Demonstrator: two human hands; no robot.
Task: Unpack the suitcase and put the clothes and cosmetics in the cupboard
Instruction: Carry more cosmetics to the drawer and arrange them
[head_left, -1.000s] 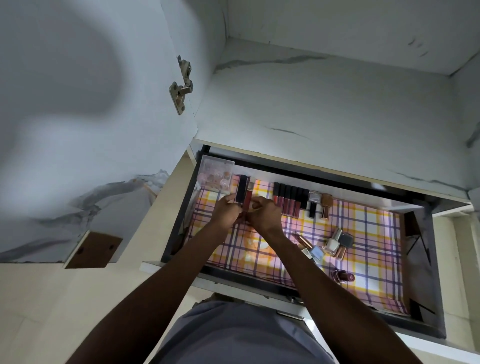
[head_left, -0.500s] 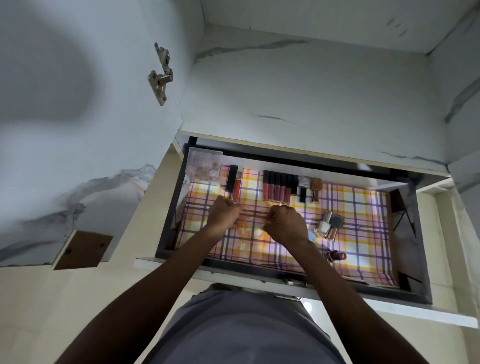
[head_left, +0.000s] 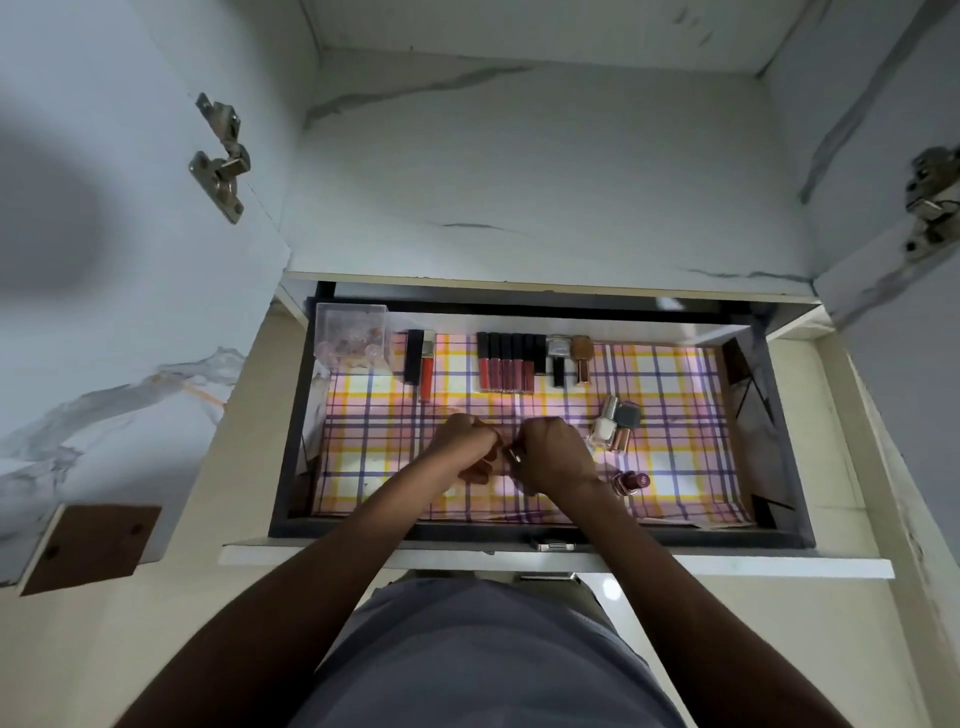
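A dark-framed drawer (head_left: 291, 415) stands pulled out of the cupboard (head_left: 519, 182), its floor covered by a checked liner (head_left: 675, 415) in pink, yellow and purple. Both hands meet over the middle of the liner, toward the near side. The left hand (head_left: 465, 441) has its fingers curled, and the right hand (head_left: 553, 454) is curled too; between them they pinch a small slim cosmetic (head_left: 514, 456) with a metallic end, too small and too covered by the fingers to identify further. It is held just above the liner, apart from the other items.

Along the far edge of the drawer, from left to right: a clear plastic box (head_left: 353, 332) with small pinkish pieces inside sits in the far left corner; just right of it lie a black tube (head_left: 414, 358) and a red lip gloss (head_left: 426, 371) side by side; then a tight row of lip glosses (head_left: 506, 364) with black caps and reddish bodies, touching one another; then a silver-capped bottle (head_left: 558, 353) and a copper-capped bottle (head_left: 582, 356).

To the right of the right hand, a small cluster of nail polish bottles (head_left: 615, 423) lies on the liner, one white and one with a grey cap. Nearer, just right of the right wrist, a dark pink bottle (head_left: 631, 480) lies on its side.

The cupboard doors stand open on both sides, a metal hinge (head_left: 221, 161) showing on the left door and another hinge (head_left: 932, 202) on the right.
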